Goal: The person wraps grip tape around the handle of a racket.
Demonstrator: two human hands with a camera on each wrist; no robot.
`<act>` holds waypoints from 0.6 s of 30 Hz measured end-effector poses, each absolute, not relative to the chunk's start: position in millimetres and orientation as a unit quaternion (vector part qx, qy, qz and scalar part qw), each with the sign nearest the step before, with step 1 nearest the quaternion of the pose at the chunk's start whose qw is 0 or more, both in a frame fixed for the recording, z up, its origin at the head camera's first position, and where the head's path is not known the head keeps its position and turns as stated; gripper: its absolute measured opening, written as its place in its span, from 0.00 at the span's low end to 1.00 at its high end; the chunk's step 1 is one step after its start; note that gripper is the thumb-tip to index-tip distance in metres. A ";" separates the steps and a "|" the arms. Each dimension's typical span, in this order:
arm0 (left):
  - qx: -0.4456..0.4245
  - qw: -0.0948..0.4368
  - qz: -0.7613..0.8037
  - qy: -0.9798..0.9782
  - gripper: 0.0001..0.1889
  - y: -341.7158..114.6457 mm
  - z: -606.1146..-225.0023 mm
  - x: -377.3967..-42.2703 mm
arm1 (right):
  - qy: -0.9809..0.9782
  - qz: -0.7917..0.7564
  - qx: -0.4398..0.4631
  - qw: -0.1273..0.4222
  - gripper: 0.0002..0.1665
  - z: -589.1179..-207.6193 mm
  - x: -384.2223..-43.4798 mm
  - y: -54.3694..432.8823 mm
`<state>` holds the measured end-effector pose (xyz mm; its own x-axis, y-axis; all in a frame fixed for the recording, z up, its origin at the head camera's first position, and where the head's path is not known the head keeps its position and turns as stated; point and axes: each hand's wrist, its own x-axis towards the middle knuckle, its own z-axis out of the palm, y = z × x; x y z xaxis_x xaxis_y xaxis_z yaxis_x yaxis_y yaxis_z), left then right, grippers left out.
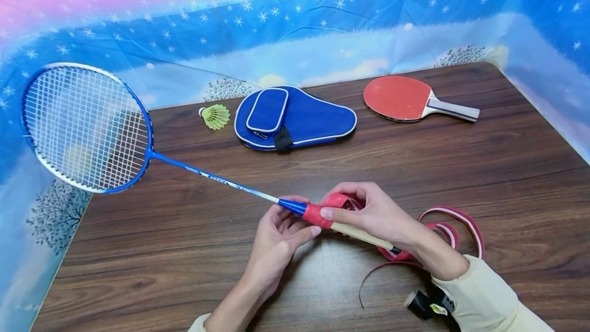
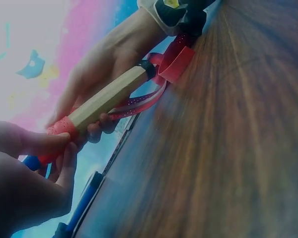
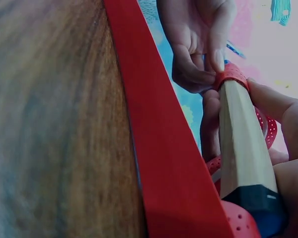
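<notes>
A blue and white badminton racket (image 1: pixel 216 177) is held slantwise above the table, its strung head at the left. Red perforated grip tape (image 1: pixel 316 215) wraps the top of its bare wooden handle (image 2: pixel 109 97). My left hand (image 1: pixel 278 242) pinches the wrapped part just below the blue cone, thumb against the tape. On the handle's other side my right hand (image 1: pixel 375 214) grips the handle and tape, its thumb pressing at the wrap's lower edge. Loose tape (image 3: pixel 159 119) trails from there in loops towards the table. A black butt cap (image 3: pixel 253 198) ends the handle.
Along the table's back lie a yellow-green shuttlecock (image 1: pixel 215 117), a blue zipped paddle case (image 1: pixel 313 119) and a red table tennis paddle (image 1: pixel 398 97). The wooden table (image 1: pixel 161 270) meets a patterned blue and pink cloth (image 1: pixel 276 19) behind. Tape loops (image 1: pixel 475 229) lie near my right forearm.
</notes>
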<state>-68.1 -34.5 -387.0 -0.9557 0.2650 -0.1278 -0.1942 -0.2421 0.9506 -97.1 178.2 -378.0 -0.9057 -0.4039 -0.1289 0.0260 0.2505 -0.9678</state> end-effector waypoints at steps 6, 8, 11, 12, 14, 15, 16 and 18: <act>0.077 0.142 0.799 0.579 0.29 -34.6 -387.0 -66.8 | 0.757 -0.615 -0.124 0.183 0.21 -376.9 -97.4 178.0; 0.083 0.142 0.800 0.577 0.29 -34.1 -386.9 -66.9 | 0.750 -0.623 -0.124 0.186 0.23 -377.0 -97.2 178.1; 0.084 0.138 0.795 0.585 0.29 -33.4 -386.6 -67.1 | 0.738 -0.635 -0.129 0.190 0.25 -377.2 -97.0 177.8; 0.084 0.137 0.793 0.588 0.29 -33.3 -386.5 -67.1 | 0.735 -0.637 -0.131 0.190 0.25 -377.3 -96.9 177.6; 0.084 0.132 0.789 0.593 0.28 -33.2 -386.5 -67.2 | 0.732 -0.640 -0.136 0.189 0.26 -377.2 -96.9 177.3; 0.084 0.128 0.788 0.596 0.28 -33.2 -386.7 -67.2 | 0.731 -0.641 -0.138 0.190 0.26 -377.1 -96.9 177.2; 0.085 0.123 0.787 0.599 0.27 -33.0 -386.8 -67.3 | 0.730 -0.640 -0.141 0.192 0.26 -376.9 -97.1 177.3; 0.086 0.115 0.786 0.601 0.26 -32.9 -387.3 -67.5 | 0.731 -0.636 -0.148 0.198 0.27 -376.5 -97.7 177.3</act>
